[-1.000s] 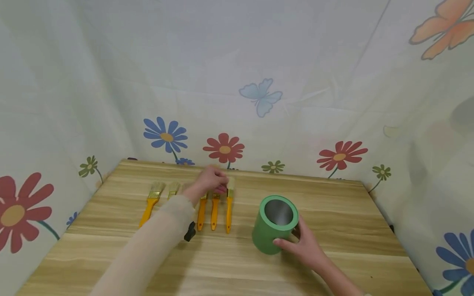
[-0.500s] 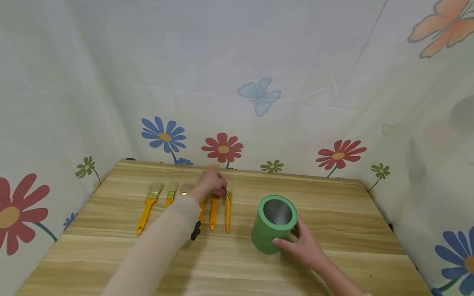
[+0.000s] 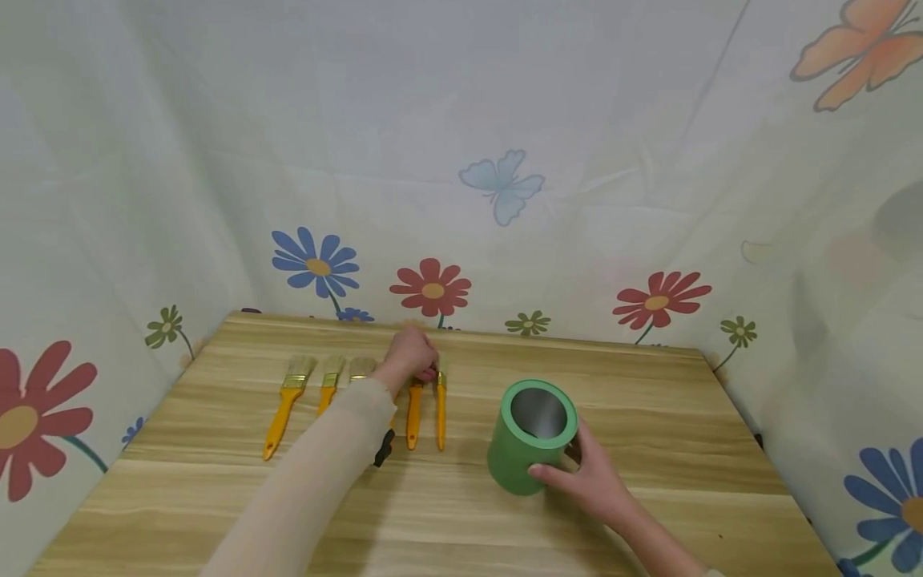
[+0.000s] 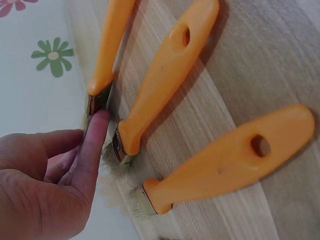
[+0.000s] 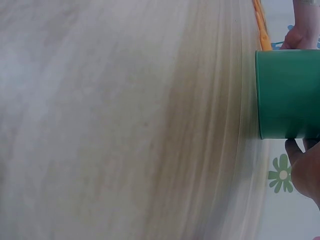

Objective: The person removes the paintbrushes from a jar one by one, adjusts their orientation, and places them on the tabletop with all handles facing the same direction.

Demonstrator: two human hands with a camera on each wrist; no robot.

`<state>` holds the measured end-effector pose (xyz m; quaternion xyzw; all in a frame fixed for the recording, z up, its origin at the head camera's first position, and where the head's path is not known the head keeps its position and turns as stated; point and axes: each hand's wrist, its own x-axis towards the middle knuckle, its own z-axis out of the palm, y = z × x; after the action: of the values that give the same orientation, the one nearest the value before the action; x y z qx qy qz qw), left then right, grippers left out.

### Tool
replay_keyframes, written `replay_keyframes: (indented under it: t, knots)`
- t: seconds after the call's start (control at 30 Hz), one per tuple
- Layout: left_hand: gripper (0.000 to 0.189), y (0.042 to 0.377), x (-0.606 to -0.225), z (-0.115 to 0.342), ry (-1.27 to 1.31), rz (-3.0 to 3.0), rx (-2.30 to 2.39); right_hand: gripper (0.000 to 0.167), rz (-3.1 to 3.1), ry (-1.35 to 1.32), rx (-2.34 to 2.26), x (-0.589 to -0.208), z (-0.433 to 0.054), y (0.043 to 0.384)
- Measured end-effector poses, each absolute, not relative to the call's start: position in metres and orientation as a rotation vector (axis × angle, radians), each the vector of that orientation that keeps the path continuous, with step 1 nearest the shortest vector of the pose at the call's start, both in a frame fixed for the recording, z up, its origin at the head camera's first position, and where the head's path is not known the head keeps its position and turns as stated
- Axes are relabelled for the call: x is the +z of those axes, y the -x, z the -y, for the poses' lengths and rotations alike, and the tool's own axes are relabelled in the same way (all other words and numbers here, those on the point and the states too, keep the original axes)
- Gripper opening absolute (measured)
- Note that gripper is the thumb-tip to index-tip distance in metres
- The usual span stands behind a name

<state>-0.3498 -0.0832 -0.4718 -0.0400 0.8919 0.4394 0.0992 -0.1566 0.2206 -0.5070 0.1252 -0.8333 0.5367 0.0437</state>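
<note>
A row of paintbrushes with orange handles lies on the wooden table, bristles toward the back. My left hand (image 3: 413, 353) is at the bristle end of the rightmost paintbrush (image 3: 441, 413). In the left wrist view, its thumb and finger pinch that brush (image 4: 107, 55) near the metal band; the bristles are mostly hidden. Another paintbrush (image 3: 414, 417) lies just left of it. My right hand (image 3: 587, 477) grips a green cylindrical can (image 3: 515, 457) from the right, thumb in front and other fingers behind. The can's open top faces up, and its grey inside shows.
Further left lie more paintbrushes (image 3: 284, 417), some partly covered by the left sleeve (image 3: 310, 481). A black object (image 3: 384, 449) shows beside that forearm. Cloth with printed flowers (image 3: 430, 290) hangs behind the table's back edge and at both sides.
My left hand has closed in on the rightmost paintbrush's bristle end, and the left forearm has shifted slightly right. The right hand and the can stay in place.
</note>
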Motion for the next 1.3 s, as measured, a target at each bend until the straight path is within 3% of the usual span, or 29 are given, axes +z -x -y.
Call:
replay_keyframes:
  t: [0.93, 1.3]
  knots:
    - [0.027, 0.353, -0.457, 0.090, 0.055, -2.679, 1.161, 0.089, 2.553, -0.379, 1.624, -0.506, -0.221, 0.158]
    - [0.019, 0.333, -0.410, 0.098, -0.320, -2.672, 1.197, 0.089, 2.562, -0.376, 1.625, -0.506, -0.221, 0.157]
